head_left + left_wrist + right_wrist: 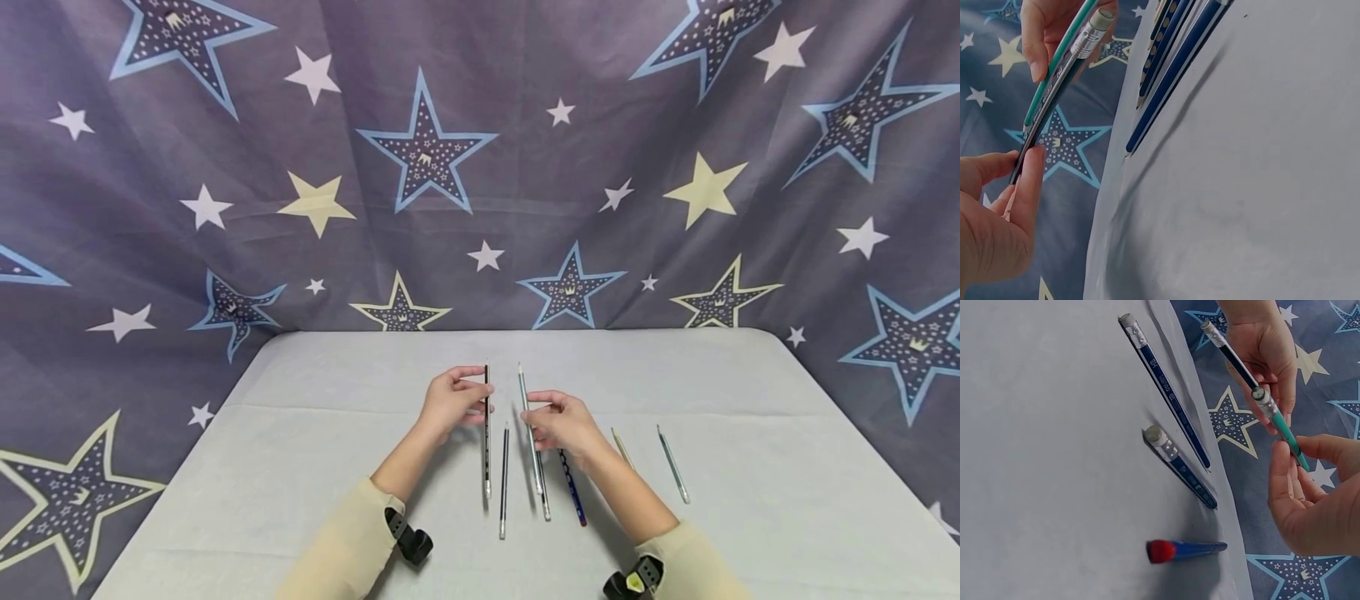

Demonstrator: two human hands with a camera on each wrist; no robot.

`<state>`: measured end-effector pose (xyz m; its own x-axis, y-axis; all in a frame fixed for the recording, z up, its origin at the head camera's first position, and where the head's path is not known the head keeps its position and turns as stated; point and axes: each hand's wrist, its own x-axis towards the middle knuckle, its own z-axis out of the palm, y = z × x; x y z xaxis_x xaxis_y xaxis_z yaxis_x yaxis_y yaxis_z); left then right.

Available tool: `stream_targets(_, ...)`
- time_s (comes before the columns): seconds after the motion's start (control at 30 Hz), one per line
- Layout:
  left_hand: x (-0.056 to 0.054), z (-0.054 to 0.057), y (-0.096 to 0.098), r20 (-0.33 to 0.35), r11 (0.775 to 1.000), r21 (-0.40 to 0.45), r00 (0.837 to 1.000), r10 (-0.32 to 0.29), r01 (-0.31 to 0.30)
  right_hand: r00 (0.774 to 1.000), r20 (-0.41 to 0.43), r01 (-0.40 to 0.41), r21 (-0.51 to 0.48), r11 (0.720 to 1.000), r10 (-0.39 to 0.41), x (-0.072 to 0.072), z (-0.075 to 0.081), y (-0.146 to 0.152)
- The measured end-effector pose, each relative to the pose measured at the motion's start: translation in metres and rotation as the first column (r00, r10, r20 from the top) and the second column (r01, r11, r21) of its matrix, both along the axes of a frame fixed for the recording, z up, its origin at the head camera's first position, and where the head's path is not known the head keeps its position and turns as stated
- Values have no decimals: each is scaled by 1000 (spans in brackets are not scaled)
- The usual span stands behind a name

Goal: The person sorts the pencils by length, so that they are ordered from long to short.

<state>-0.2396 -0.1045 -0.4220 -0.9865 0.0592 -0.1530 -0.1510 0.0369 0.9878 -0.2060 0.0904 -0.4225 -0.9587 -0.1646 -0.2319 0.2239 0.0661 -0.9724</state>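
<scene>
My left hand (450, 402) pinches a black pencil (487, 450) between thumb and fingers, its eraser end towards me. Opposite it, my right hand (562, 425) pinches a teal-green pencil (533, 460) with the sharpened tip pointing away. Both pencils are held above the table; in the right wrist view the green pencil (1285, 430) and the black pencil (1238, 364) overlap. Beneath the hands lie a dark blue pencil (504, 483) with a metal-banded eraser, a second dark pencil (544, 500), and a blue pencil with a red end (573, 492).
To the right of my right forearm lie a yellowish pencil (621, 447), partly hidden by the arm, and another green pencil (673, 467). A pale cloth covers the table (300, 467). Behind it hangs a dark curtain (495, 100) patterned with stars.
</scene>
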Motion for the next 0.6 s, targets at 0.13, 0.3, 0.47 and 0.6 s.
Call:
stream_targets(0.13, -3, -1, -1, -3, 1000, 9, 1000, 26, -26, 1000, -4, 5, -3, 1000, -5, 0, 1, 1)
stream_targets(0.3, -10, -1, -3, -15, 997, -1, 997, 75, -75, 1000, 0, 3, 6, 1000, -3, -1, 1, 0)
stream_targets(0.47, -23, 1, -7, -20, 994, -9, 993, 113, -113, 1000, -2, 0, 5, 1000, 0, -1, 2, 0)
stream_targets(0.6, -34, 4, -10, -24, 990, -16, 990, 139, -139, 1000, 5, -3, -2, 1000, 3, 0, 2, 0)
